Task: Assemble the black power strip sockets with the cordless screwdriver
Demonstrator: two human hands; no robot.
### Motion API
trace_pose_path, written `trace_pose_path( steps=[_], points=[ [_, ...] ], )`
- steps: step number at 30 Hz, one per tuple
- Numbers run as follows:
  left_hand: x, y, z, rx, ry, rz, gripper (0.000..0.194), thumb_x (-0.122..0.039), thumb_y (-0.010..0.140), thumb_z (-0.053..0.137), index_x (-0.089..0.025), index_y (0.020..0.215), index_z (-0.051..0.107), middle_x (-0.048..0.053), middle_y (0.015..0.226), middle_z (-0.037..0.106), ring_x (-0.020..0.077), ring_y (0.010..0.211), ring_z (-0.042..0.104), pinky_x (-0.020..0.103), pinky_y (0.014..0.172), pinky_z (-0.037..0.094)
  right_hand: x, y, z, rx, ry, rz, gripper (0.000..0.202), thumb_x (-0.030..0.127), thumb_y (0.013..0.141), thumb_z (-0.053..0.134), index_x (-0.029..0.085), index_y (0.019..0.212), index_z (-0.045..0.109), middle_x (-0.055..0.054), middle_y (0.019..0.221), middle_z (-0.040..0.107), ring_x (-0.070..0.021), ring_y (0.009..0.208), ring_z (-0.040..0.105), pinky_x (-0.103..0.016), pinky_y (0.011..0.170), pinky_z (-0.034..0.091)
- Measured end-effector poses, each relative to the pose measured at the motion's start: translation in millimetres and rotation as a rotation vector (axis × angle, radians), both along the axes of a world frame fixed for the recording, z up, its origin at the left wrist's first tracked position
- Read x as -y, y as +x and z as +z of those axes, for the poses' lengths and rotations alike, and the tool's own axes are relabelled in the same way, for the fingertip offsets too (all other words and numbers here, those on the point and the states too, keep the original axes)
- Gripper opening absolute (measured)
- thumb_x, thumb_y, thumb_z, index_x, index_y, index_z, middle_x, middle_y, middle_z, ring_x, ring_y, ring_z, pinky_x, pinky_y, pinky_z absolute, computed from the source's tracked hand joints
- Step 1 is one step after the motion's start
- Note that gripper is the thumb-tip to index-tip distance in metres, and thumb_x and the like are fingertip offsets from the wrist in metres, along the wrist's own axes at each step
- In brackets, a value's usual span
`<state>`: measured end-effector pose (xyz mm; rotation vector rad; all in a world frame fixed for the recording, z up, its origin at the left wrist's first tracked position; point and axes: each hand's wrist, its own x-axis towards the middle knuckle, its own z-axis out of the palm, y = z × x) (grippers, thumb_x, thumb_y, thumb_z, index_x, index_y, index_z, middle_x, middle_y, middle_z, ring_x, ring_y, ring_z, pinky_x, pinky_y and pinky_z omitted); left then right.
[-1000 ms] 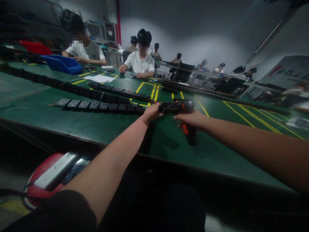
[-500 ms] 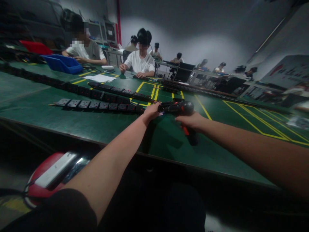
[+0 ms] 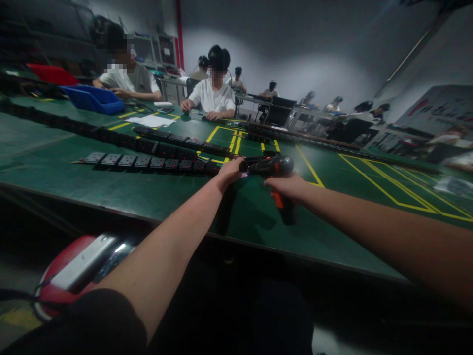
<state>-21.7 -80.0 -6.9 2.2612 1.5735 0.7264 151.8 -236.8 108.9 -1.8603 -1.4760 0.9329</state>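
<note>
My right hand [image 3: 286,187] is wrapped around the handle of a black and orange cordless drill [image 3: 273,166], its nose aimed left. Just past that nose, my left hand [image 3: 231,170] closes over the near end of a long black power strip [image 3: 148,162], whose row of square units carries small red parts. The strip lies flat on the green table, running left from my hand. My left fingertips and the drill's tip are partly hidden, so their exact contact cannot be seen. A small bright light shows beneath the tip.
More black strips [image 3: 177,139] lie behind. A blue bin [image 3: 92,100], a red bin [image 3: 51,74] and white paper [image 3: 151,121] sit at the far left. Yellow tape marks the green table [image 3: 177,192]. Co-workers sit opposite. A red stool [image 3: 70,246] stands below the front edge.
The drill and my right hand have shifted very slightly left, along with the whole view. Both hands keep their hold.
</note>
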Motion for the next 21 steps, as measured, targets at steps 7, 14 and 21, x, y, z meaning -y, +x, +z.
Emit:
trace_pose_path(
  steps=[7,14,21],
  points=[
    [3.1,-1.0,3.7,-0.011,-0.026,0.008,0.065,-0.045,0.081,0.078,-0.03,0.14,0.056,0.009,0.133,0.073,0.0324,0.122,0.068,0.039,0.102,0.05,0.7,-4.6,7.7,0.016,-0.015,0.014,0.031,0.008,0.079,0.069,0.013,0.11,0.069,0.002,0.062,0.058,-0.0139,0.052,0.056,-0.029,0.054,0.052],
    [-0.4,-1.1,3.4,0.001,-0.029,-0.005,0.066,-0.042,0.08,0.079,-0.029,0.14,0.056,0.01,0.134,0.072,0.0327,0.122,0.068,0.039,0.102,0.051,1.5,-1.9,13.5,0.169,0.036,0.113,0.032,0.016,0.08,0.07,0.014,0.112,0.071,0.0,0.065,0.062,-0.016,0.058,0.061,-0.03,0.061,0.056],
    [-2.1,-0.4,1.5,-0.014,-0.03,0.006,0.066,-0.044,0.081,0.079,-0.029,0.141,0.057,0.009,0.135,0.072,0.0321,0.123,0.067,0.039,0.103,0.05,-18.4,3.4,22.0,0.493,0.061,0.314,0.032,0.017,0.079,0.07,0.015,0.111,0.074,-0.001,0.064,0.065,-0.0177,0.059,0.065,-0.029,0.06,0.054]
  ],
)
